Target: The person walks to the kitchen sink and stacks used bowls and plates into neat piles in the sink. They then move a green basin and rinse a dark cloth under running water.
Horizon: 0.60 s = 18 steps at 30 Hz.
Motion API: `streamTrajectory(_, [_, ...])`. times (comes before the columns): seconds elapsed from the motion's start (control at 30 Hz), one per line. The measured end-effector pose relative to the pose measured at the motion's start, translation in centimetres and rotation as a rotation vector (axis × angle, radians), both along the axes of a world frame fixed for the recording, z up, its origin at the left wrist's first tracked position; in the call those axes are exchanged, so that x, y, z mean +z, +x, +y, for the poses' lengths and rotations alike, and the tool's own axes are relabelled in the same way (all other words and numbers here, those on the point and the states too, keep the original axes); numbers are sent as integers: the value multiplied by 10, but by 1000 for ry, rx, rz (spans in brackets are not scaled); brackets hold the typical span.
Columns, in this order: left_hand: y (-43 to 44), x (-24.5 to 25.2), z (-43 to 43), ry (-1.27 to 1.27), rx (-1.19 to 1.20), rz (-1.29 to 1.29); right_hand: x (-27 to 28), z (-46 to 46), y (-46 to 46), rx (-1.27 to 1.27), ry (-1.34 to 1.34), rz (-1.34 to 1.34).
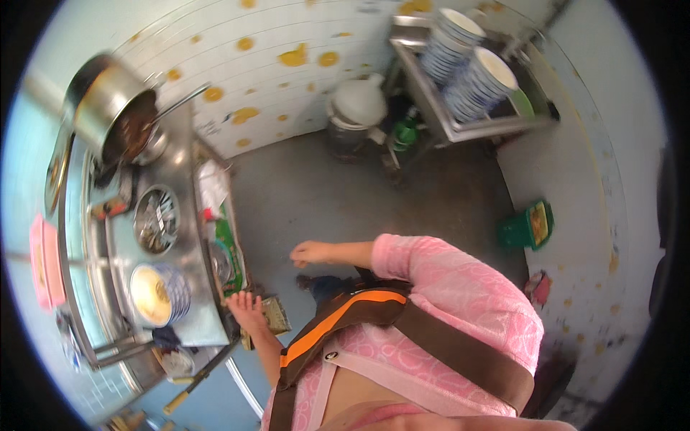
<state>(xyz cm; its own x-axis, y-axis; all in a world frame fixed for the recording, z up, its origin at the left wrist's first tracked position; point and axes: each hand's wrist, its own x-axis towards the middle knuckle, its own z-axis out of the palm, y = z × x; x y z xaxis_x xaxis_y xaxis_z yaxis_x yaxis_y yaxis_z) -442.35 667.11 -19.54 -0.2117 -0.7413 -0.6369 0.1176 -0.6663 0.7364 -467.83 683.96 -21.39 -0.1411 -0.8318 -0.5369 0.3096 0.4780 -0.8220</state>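
My left hand (pixel 247 312) is beside the front edge of a steel table (pixel 202 318), fingers spread and nothing visible in it. Whether it touches the edge I cannot tell. Out in front of my body, above the floor, is my right hand (pixel 311 253); its fingers are loosely curled and blurred, and no object shows in it. On the steel table stand a stack of blue-and-white bowls (pixel 161 293) and a round metal bowl (pixel 156 218) of small silvery pieces. A large steel pot (pixel 105 105) with a long handled utensil (pixel 180 102) is at the far end.
A steel sink (pixel 463 132) holds two tall stacks of bowls (pixel 477 83). Near it are a lidded bucket (pixel 356 105) and a green bottle (pixel 405 132). A green bin (pixel 525 225) is by the right wall. Packages (pixel 229 253) fill the table's lower shelf.
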Motion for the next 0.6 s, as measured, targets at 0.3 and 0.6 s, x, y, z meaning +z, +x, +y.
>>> streamTrajectory(0.3, [-235,33,259,-71,-834,89,8,448,-104,-854,236,-83])
streamTrajectory(0.6, [-386,49,415,-48,-1203,-22,27,669,-271,-1263,98,210])
